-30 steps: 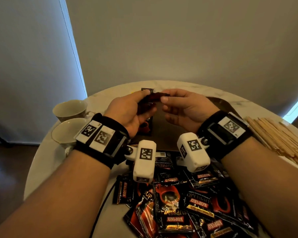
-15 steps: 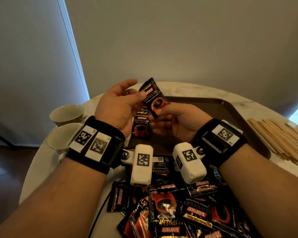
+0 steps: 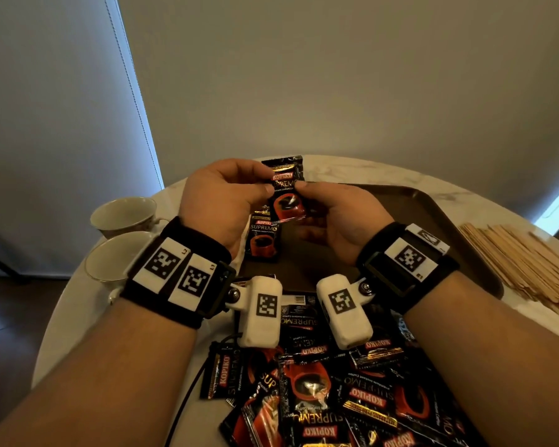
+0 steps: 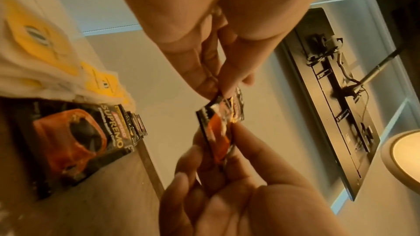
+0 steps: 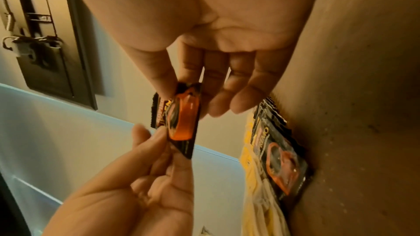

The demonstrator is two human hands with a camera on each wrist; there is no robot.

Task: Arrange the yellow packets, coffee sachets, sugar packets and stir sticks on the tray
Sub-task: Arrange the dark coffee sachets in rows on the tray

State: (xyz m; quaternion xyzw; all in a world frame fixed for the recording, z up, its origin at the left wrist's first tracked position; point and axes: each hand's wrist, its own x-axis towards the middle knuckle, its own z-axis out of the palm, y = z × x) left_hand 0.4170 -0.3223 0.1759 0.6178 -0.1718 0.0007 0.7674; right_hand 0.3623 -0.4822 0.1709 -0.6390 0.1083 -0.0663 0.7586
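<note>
A glossy black coffee sachet (image 3: 286, 191), printed with a red cup and crimped at its ends, is held upright in the air above the near left part of the tray (image 3: 439, 214). The left hand (image 3: 220, 201) pinches its left edge between thumb and curled fingers (image 5: 156, 143), and the right hand (image 3: 333, 217) pinches its right edge with thumb and forefinger, its other fingers (image 5: 240, 89) loosely bent behind the foil. Below the held one, a row of like sachets (image 3: 263, 237) lies overlapped on the tray's left side, the front one flat and face up. Just past them, in the left wrist view, are soft, crinkled yellow packets (image 4: 41, 37), blurred. The tray is dark brown, rectangular with rounded corners and a raised lip, and rests on a round, pale, marble-veined tabletop (image 3: 75, 304). Near the person, a loose heap of sachets (image 3: 329, 391) lies on the tabletop, shiny and jumbled at all angles. To the tray's right lies a sheaf of thin, flat wooden stir sticks (image 3: 526, 262). To the left stand two cream cups (image 3: 117, 240), one just behind the other. Both wrists wear black bands with white marker tags.
</note>
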